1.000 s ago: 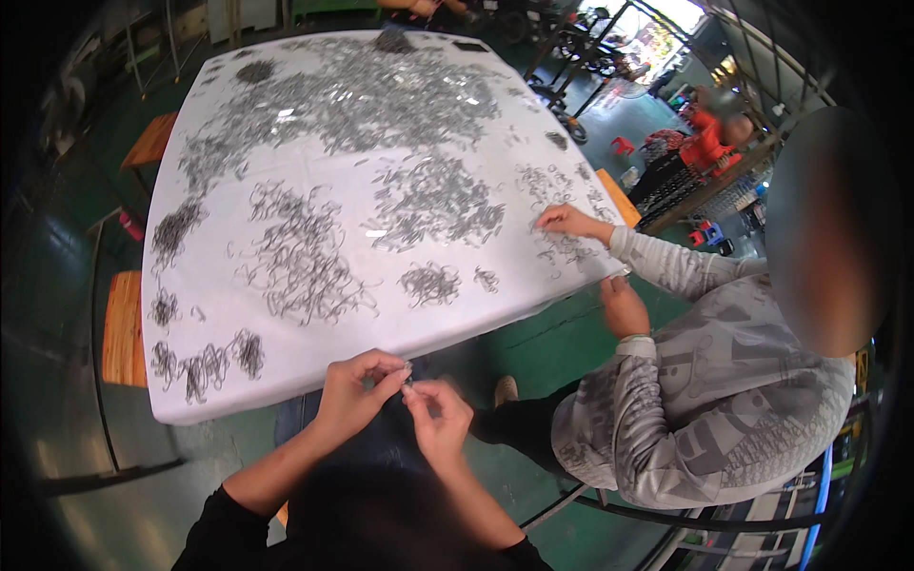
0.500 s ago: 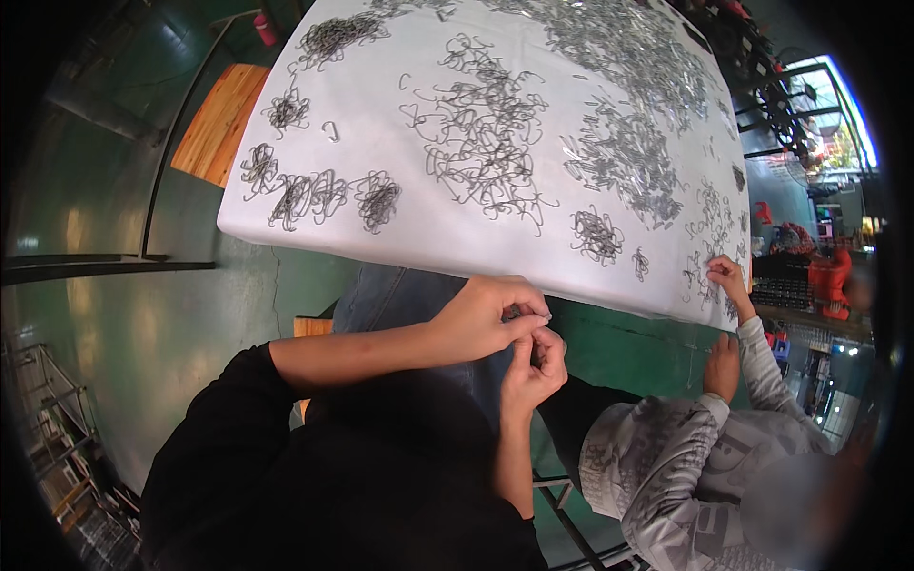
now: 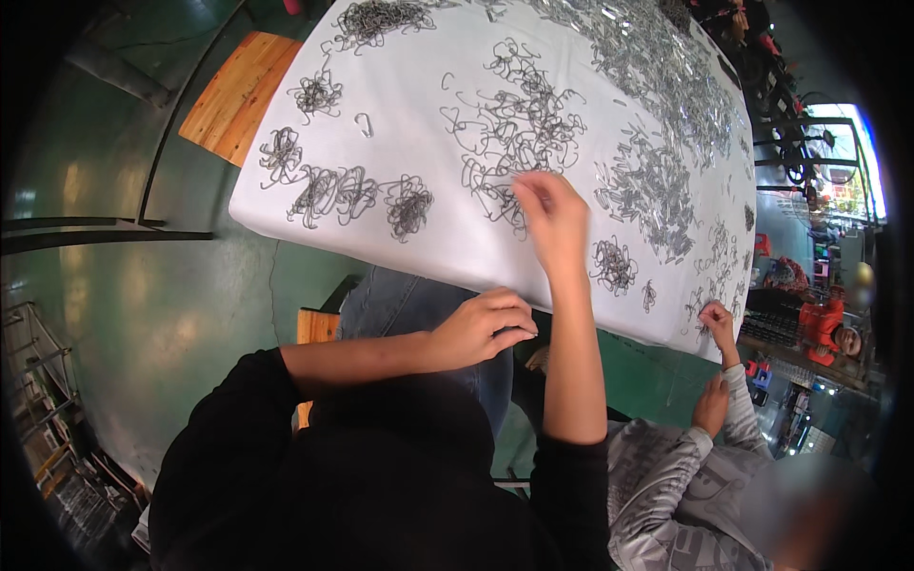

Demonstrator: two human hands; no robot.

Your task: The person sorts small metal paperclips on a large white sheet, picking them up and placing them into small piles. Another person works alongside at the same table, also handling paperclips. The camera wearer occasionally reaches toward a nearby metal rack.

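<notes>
My right hand (image 3: pixel 557 217) reaches over the white-covered table at the near edge of a loose pile of dark bent wire hooks (image 3: pixel 524 124). Its fingers are curled in toward the thumb, and whatever lies between the tips cannot be made out. Close to the table's front edge and above my lap, my left hand (image 3: pixel 484 328) is held with thumb and fingers drawn together. Anything in that pinch is too small to name. Smaller clumps of hooks (image 3: pixel 409 206) lie on the left side of the cloth, with a single hook (image 3: pixel 364 125) apart from them.
Many short shiny metal pieces (image 3: pixel 647 186) are heaped on the right and far parts of the table (image 3: pixel 457 257). A co-worker's hand (image 3: pixel 717 322) is over hooks at the right edge. A wooden bench (image 3: pixel 238 100) stands beyond the table's left side.
My hands were together above my lap. The right one has moved away, up and forward to the hook pile, while the left stays near the table edge. The view has shifted slightly.
</notes>
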